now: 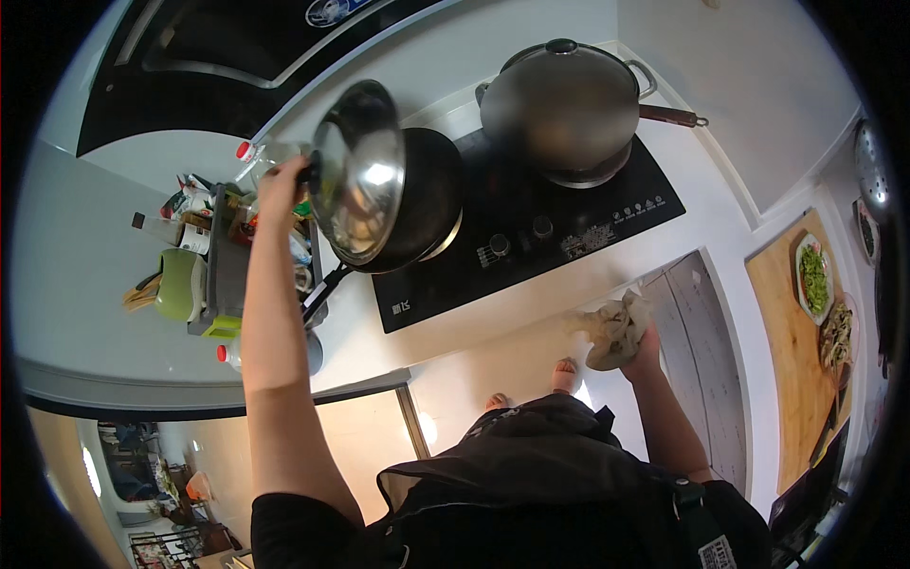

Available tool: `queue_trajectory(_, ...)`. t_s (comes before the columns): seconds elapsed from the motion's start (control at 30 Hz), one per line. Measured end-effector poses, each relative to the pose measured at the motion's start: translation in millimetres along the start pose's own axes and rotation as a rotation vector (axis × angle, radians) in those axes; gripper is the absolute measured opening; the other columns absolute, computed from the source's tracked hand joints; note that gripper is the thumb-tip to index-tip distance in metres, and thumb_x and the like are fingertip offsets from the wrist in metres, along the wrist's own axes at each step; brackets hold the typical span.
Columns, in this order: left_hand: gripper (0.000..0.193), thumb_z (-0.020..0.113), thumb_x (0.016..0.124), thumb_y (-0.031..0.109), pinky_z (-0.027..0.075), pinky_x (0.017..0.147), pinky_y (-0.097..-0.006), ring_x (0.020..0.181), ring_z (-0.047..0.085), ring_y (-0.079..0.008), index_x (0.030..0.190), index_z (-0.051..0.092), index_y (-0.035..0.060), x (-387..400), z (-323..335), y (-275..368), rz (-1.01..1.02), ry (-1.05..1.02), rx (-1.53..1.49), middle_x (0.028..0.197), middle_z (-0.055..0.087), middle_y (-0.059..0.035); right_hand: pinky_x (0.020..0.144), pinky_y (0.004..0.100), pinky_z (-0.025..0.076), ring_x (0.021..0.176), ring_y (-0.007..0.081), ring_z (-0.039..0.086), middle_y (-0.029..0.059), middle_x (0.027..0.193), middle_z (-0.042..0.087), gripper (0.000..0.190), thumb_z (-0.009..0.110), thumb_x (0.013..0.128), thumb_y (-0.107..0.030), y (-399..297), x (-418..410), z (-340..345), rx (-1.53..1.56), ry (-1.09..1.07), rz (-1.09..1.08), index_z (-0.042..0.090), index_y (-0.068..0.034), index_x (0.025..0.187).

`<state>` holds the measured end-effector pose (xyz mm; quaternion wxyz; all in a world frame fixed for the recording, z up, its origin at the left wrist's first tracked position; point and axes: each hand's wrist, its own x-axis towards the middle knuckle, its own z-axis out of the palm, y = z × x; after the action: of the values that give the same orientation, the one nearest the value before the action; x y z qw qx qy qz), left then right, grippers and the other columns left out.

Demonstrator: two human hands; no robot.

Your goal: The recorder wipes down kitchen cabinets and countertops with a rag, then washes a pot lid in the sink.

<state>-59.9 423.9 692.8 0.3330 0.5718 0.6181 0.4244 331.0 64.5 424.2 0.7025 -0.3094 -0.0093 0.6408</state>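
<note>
My left hand [282,186] grips the black knob of a glass pot lid [366,178] with a metal rim. The lid is tilted on edge over the left side of a black frying pan [434,192], so part of the pan is hidden behind it. The pan stands on the left of a black glass cooktop [512,213], its handle pointing toward me. In my right hand [643,353] is a crumpled, pale cloth [617,331], held in front of the counter edge.
A lidded pot [561,107] with a long brown handle occupies the cooktop's back right. Bottles and packets fill a grey rack [224,263] at left. On the right, a wooden cutting board [782,320] bears a plate of chopped greens [814,277]. A range hood [206,64] overhangs the back left.
</note>
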Motion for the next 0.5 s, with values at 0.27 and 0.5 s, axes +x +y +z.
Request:
queue_trajectory(0.27,0.018,0.060,0.080,0.016,0.042,0.045,-0.0212,0.051,0.048,-0.0104,0.083,0.046,0.0046,-102,-47,38,-0.185,-0.113,-0.694,0.068,0.052,-0.0056,0.085,0.0356,0.047,0.098,0.0218,0.057,0.0123,0.108,0.058,0.031,0.045,0.091,-0.024,9,-41,7,-0.142,0.008,0.041,0.050,-0.004,0.114)
queue_trajectory(0.5,0.017,0.060,0.082,0.013,0.040,0.047,-0.0217,0.057,0.049,-0.0130,0.090,0.048,0.0035,-217,0,34,-0.208,-0.336,-0.921,0.074,0.053,-0.0069,0.081,0.0302,0.047,0.092,0.0195,0.059,0.0110,0.101,0.059,0.025,0.047,0.089,-0.013,30,-125,15,-0.361,0.076,-0.196,0.053,-0.001,0.110)
